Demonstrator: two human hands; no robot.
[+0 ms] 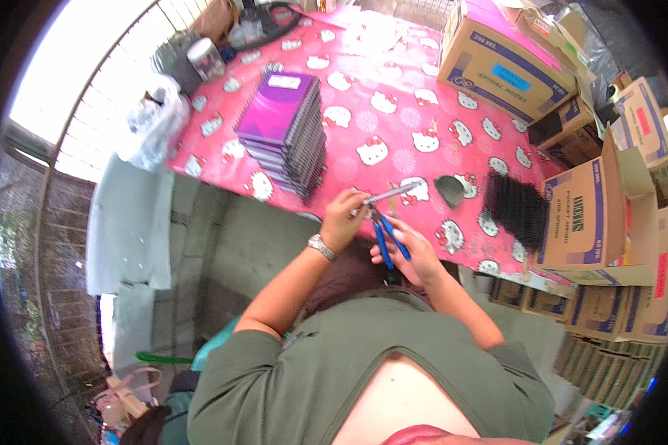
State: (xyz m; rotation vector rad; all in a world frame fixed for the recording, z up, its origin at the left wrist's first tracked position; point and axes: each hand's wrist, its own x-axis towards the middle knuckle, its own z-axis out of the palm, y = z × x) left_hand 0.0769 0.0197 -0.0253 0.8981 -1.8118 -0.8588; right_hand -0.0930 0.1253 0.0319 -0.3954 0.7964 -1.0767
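Note:
My left hand (341,220) is closed on a thin spiral notebook (392,194), seen edge-on above the front of the pink table. My right hand (418,254) grips blue-handled pliers (381,243), their handles somewhat spread. The jaws meet the notebook's near end beside my left fingers; whether they pinch the wire there is too small to tell. Beyond my left hand stands a tall stack of purple spiral notebooks (280,111). To the right of the held notebook lies a dark grey-green piece (449,191), and farther right a heap of black spiral coils (513,210).
Cardboard boxes (501,70) crowd the table's far right, with an open carton (583,211) by the coils. A white plastic bag (152,126) and a lidded jar (205,59) are at the left edge. The tablecloth (371,122) has a cartoon cat pattern.

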